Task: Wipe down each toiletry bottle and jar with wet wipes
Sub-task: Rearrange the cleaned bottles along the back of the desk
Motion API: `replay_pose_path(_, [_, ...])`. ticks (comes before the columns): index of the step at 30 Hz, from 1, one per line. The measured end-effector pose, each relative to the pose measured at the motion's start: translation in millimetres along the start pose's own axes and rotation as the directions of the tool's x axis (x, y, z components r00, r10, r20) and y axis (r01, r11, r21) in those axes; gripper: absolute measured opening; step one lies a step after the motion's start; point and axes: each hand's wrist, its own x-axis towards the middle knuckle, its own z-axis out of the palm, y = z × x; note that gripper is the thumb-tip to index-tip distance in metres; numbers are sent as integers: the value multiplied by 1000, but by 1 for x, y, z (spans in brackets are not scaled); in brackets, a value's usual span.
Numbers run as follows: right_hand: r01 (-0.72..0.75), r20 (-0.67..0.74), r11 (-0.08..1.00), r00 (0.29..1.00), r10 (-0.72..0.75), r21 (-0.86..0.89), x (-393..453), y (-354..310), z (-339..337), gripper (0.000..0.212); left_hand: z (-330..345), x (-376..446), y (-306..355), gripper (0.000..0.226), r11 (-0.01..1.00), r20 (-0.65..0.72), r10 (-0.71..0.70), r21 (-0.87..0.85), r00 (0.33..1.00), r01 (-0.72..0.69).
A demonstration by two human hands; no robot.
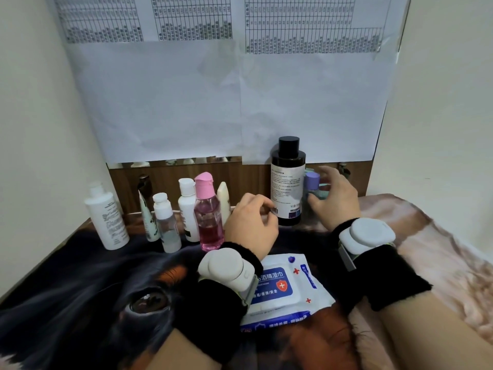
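We judge the task barely begun: the wipes pack (pixel 282 289) lies shut at 6 o'clock on the table (pixel 66 303), no wipe is out, and the row at 9 o'clock, white bottle (pixel 106 217) through pink bottle (pixel 208 212), looks untouched. Our left hand (pixel 250 225) has fingers loosely curled, tips at the dark bottle (pixel 288 182) near 12 o'clock; firm grip or mere touch, we cannot tell. Our right hand (pixel 333 196) reaches half-open around the purple-capped bottle (pixel 312 182) just right of it, not yet clasping it.
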Motion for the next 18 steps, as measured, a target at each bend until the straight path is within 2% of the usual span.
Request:
replay_pose_path(2, [24, -36, 1000, 999, -24, 10, -1, -6, -5, 56, -4, 1, 3, 16, 997, -100, 70, -9, 993, -71])
replay_pose_path(4, [105, -124, 994, 987, -102, 15, -3, -15, -11, 51, -12, 3, 6, 23, 986, -255, 166, 25, 953, -166])
replay_pose_path(6, [219, -205, 974, 957, -204, 53, -8, -29, -16, 44, -21, 5, 11, 22, 969, -417, 243, 56, 876, -242])
replay_pose_path(8, [323, -193, 939, 935, -297, 118, -14, -44, -15, 39, -30, 6, 14, 22, 960, -542, 274, 101, 795, -262])
replay_pose_path(11, [415, -28, 890, 908, -417, 188, -24, -64, 2, 40, -41, 8, 11, 30, 956, -615, 288, 233, 734, -180])
replay_pose_path(13, [446, 110, 871, 874, -473, 205, -30, -76, 16, 44, -47, 9, 3, 34, 962, -625, 249, 248, 740, -114])
replay_pose_path(18, [482, 368, 857, 775, -514, 181, -24, -104, 47, 51, -50, 12, -18, 34, 992, -617, 88, 122, 782, -15])
